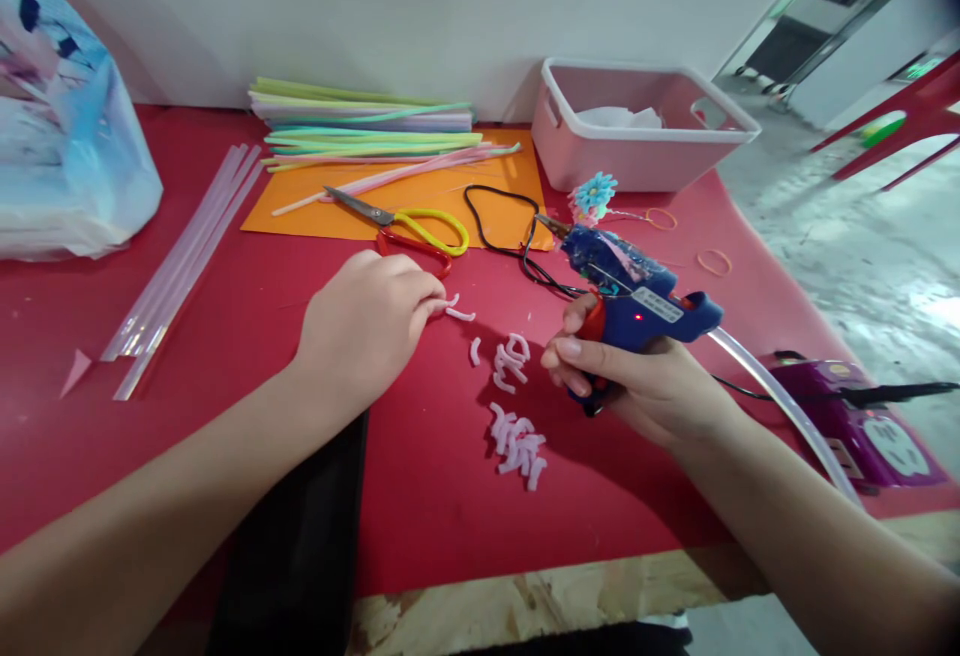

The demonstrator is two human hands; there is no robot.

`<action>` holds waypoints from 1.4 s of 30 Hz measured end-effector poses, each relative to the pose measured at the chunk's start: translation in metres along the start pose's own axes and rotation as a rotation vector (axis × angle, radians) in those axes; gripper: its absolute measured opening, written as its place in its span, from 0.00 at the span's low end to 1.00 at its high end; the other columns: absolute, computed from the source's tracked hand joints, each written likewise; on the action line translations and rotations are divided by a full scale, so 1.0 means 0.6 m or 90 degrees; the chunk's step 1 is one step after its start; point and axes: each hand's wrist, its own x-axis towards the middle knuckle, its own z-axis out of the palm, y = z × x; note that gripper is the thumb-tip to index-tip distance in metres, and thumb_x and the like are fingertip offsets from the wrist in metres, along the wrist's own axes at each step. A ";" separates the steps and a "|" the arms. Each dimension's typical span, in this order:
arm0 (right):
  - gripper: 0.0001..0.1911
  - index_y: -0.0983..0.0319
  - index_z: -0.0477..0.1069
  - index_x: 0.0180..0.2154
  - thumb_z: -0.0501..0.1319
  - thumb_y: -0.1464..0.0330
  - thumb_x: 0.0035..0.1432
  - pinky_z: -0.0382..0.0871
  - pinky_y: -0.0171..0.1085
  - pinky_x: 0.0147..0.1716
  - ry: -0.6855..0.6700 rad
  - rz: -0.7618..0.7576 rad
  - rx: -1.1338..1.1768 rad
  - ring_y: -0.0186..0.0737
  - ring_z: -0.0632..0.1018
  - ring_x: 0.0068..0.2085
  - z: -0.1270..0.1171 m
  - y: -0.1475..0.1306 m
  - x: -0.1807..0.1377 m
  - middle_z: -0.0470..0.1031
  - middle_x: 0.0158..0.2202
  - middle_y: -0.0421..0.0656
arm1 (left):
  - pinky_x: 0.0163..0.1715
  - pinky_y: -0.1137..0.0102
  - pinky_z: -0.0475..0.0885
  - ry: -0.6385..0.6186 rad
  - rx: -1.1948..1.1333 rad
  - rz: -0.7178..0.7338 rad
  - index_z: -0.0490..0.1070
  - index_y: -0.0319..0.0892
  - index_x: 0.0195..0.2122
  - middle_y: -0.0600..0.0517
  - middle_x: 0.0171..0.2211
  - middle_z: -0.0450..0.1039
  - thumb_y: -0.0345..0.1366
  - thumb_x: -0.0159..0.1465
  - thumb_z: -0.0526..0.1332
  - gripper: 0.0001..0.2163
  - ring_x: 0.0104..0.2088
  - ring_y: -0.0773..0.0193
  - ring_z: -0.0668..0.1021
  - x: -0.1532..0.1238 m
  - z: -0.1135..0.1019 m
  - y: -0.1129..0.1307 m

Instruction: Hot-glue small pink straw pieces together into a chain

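Right hand (634,376) grips the glue gun (626,311) from below, presumably for steady control. Left hand (371,316) has its fingers (432,302) apparently pinched on a short strip (453,302). Loose pale pieces (516,446) lie on the tabletop (427,506) between both hands, likely for easy reach.

Printed bag (71,141) at far left — white-rimmed pink basket (630,161) by the wall (390,16) — red stool (928,102) beyond.

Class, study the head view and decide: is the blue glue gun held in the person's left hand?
No, the right hand grips the blue glue gun, while the left hand is at the small pale pieces.
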 end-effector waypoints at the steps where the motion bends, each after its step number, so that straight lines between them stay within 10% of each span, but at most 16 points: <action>1: 0.12 0.59 0.71 0.33 0.73 0.68 0.51 0.65 0.33 0.24 -0.007 0.008 -0.004 0.29 0.71 0.22 0.001 -0.001 -0.001 0.80 0.26 0.38 | 0.41 0.60 0.69 -0.015 0.023 0.000 0.80 0.44 0.36 0.47 0.38 0.81 0.36 0.68 0.60 0.09 0.40 0.52 0.77 -0.001 0.004 -0.003; 21: 0.12 0.59 0.71 0.33 0.73 0.66 0.52 0.63 0.34 0.25 -0.003 0.006 -0.034 0.30 0.70 0.22 0.000 0.004 -0.002 0.78 0.26 0.37 | 0.44 0.53 0.71 -0.103 -0.069 -0.016 0.73 0.38 0.37 0.42 0.40 0.71 0.31 0.68 0.54 0.08 0.41 0.49 0.72 -0.038 0.032 0.063; 35: 0.17 0.57 0.75 0.34 0.73 0.54 0.48 0.73 0.44 0.46 0.018 0.023 -0.307 0.44 0.79 0.40 0.009 0.004 -0.012 0.80 0.35 0.40 | 0.43 0.61 0.70 0.047 -0.245 0.172 0.70 0.40 0.40 0.48 0.37 0.77 0.28 0.70 0.54 0.06 0.38 0.58 0.74 -0.051 0.026 0.078; 42: 0.16 0.58 0.73 0.31 0.74 0.56 0.50 0.70 0.38 0.37 0.030 -0.004 -0.258 0.36 0.75 0.34 0.003 0.011 -0.007 0.76 0.31 0.38 | 0.28 0.74 0.71 0.068 -0.591 -0.091 0.68 0.43 0.39 0.55 0.30 0.75 0.34 0.71 0.56 0.04 0.29 0.68 0.77 -0.044 0.024 0.073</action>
